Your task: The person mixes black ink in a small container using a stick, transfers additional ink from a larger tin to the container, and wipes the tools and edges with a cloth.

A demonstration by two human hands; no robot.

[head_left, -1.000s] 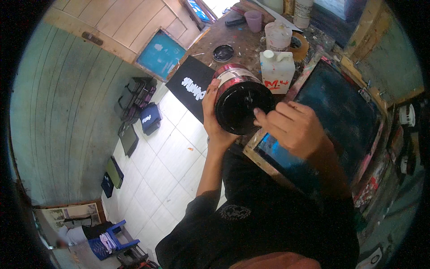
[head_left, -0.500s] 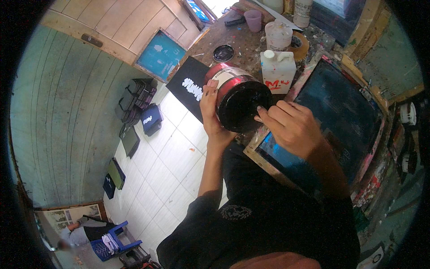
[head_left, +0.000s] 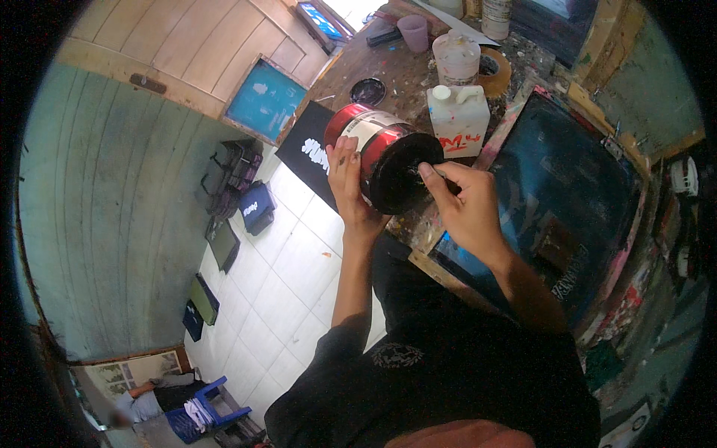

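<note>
My left hand [head_left: 345, 173] is wrapped round the side of a red can [head_left: 388, 139] with a pale label, holding it tilted above the worktable. Its round end, coated glossy black [head_left: 399, 179], faces me. At the right side of that black end is my right hand [head_left: 467, 201], fingers curled and thumb pressed in. Whatever the right fingers may pinch is too small or hidden to name. Beyond the can a round, black-smeared lid [head_left: 368, 92] lies on the table. A black sheet with a white print [head_left: 306, 134] sits beside the can, partly covered by it.
To the right lies a framed printing screen [head_left: 575, 172]. Behind it stand a white jug [head_left: 455, 123], a whitish tub [head_left: 455, 58], a tape roll [head_left: 493, 71] and a pinkish cup [head_left: 413, 33]. Dark bags [head_left: 258, 207] line the left floor. A person [head_left: 149, 402] is at lower left near a blue chair [head_left: 216, 403].
My right hand has turned and shifted up along the can's black end, its thumb now on top. The left hand keeps its hold, and the can has tipped slightly.
</note>
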